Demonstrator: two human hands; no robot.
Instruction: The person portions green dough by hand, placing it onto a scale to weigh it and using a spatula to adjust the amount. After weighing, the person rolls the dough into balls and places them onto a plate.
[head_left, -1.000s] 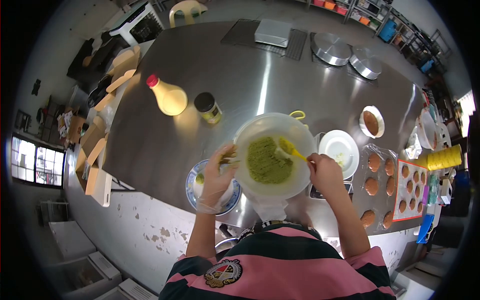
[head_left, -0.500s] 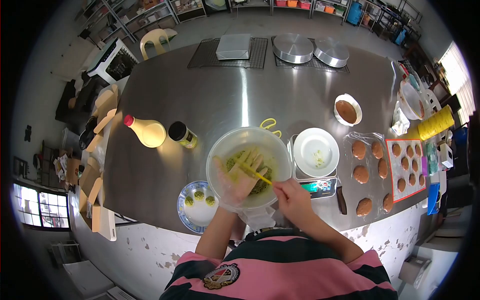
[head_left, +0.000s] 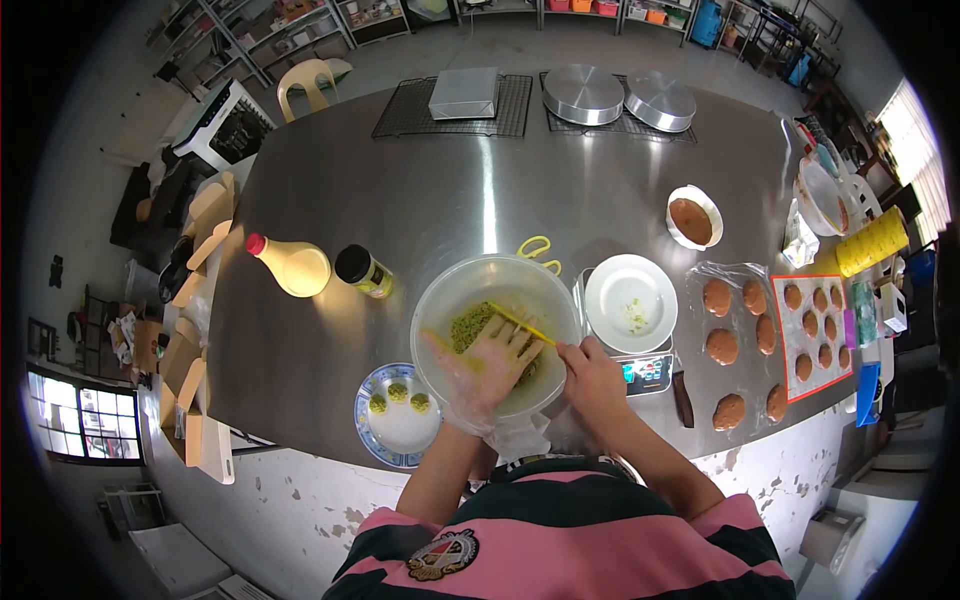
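Observation:
My left hand (head_left: pixel 485 365), in a clear plastic glove smeared with green, lies palm up inside a large translucent bowl (head_left: pixel 428 310), its fingers spread. Crumbly green mixture (head_left: pixel 473 326) sits in the bowl beyond and beside that hand. Closed around the end of a thin yellow utensil (head_left: pixel 522 324), my right hand (head_left: pixel 592 378) is at the bowl's right rim. The utensil lies across the gloved fingers. Left of the bowl, a blue-rimmed plate (head_left: pixel 372 437) holds several green balls (head_left: pixel 397 392).
A white plate (head_left: pixel 605 325) with green bits rests on a digital scale (head_left: pixel 648 374), beside a dark-handled knife (head_left: pixel 683 400). Brown dough rounds (head_left: pixel 721 346) lie on plastic at right. Yellow scissors (head_left: pixel 537 246), a bottle (head_left: pixel 298 270) and a black-lidded jar (head_left: pixel 365 270) stand around the bowl.
The yellow utensil has shifted up along the gloved fingers toward their tips, and my right hand has moved slightly right. More green mixture shows beyond my left hand.

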